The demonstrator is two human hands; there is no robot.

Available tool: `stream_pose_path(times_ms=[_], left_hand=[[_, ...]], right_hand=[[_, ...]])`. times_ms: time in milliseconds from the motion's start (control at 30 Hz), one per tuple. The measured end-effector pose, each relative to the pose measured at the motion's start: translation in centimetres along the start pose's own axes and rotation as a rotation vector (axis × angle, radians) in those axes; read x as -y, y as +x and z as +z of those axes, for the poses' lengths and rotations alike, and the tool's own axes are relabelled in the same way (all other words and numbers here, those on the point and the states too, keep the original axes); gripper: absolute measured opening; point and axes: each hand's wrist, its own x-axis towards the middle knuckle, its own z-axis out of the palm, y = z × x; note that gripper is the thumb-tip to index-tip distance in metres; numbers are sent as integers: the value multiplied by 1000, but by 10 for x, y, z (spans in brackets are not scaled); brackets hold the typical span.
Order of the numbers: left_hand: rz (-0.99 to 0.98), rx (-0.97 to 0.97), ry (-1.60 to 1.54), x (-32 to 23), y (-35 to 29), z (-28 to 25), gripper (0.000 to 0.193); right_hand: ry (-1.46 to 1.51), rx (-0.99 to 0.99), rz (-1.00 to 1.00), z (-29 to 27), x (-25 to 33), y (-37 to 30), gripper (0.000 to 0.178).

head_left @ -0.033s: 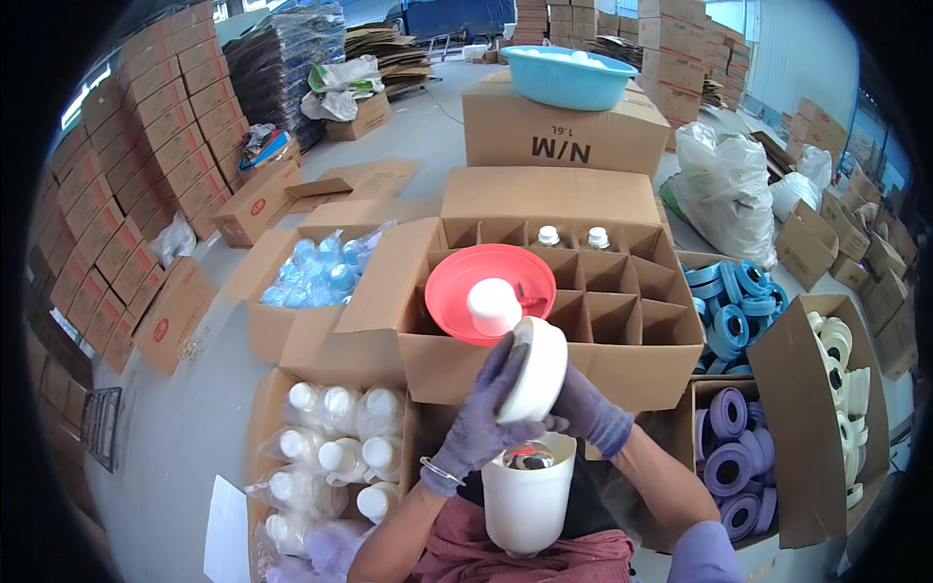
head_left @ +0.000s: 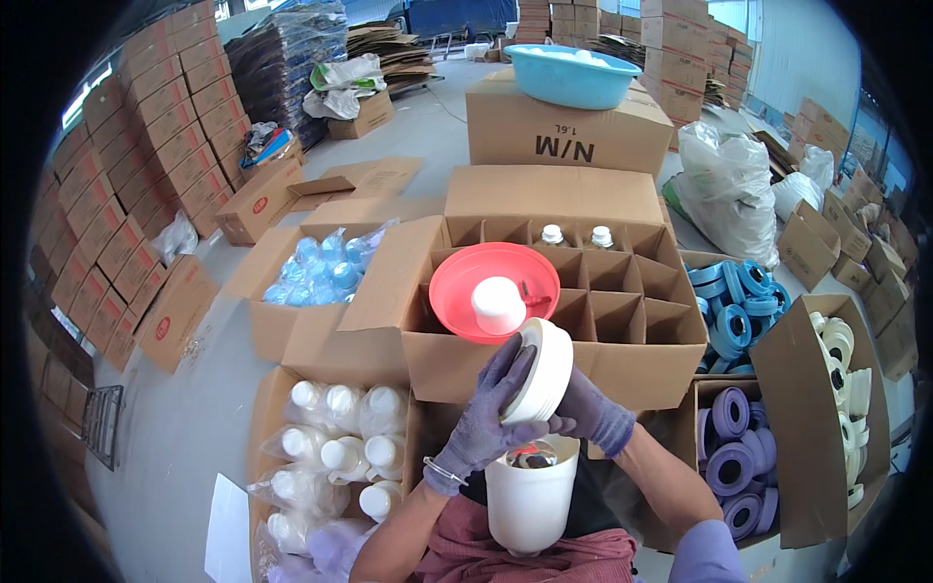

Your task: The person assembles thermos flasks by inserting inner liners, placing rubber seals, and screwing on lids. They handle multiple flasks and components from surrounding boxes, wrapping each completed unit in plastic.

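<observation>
Both my hands wear grey-purple gloves. My left hand (head_left: 486,403) grips a white round plastic collar (head_left: 544,371) with a ridged edge, held tilted on its side. My right hand (head_left: 593,408) is closed at the collar's lower right side; its fingertips are partly hidden. Just below them, a white pot-shaped container (head_left: 530,500) stands upright at my lap, with a shiny metallic and red part inside its mouth. Beyond my hands, a red basin (head_left: 452,296) holds a white cup-shaped piece (head_left: 498,303) and small dark red bits.
The basin rests on a divided carton (head_left: 554,364) with two silver-capped bottles. Left are boxes of bagged white bottles (head_left: 345,455) and blue-wrapped pieces (head_left: 316,272). Right are boxes of blue (head_left: 729,330), purple (head_left: 729,471) and cream rings (head_left: 838,350). A blue tub (head_left: 569,83) sits behind.
The collar has turned slightly, and more of its ridged edge shows. The whole view has shifted a little; my hands keep nearly the same pose.
</observation>
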Motion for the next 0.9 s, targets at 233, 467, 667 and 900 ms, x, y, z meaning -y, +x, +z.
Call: stream_pose_path(times_ms=[233, 467, 667, 900], left_hand=[[-341, -227, -450, 25, -33, -7, 41], [250, -55, 79, 4, -2, -8, 71], [-46, 306, -162, 41, -36, -34, 66], [75, 440, -219, 46, -45, -20, 70]], right_hand=[[-1821, -292, -1162, 47, 0, -14, 68], [109, 73, -233, -15, -16, -17, 40], [-753, -432, -401, -38, -30, -44, 45], [-795, -332, -533, -23, -67, -28, 42]])
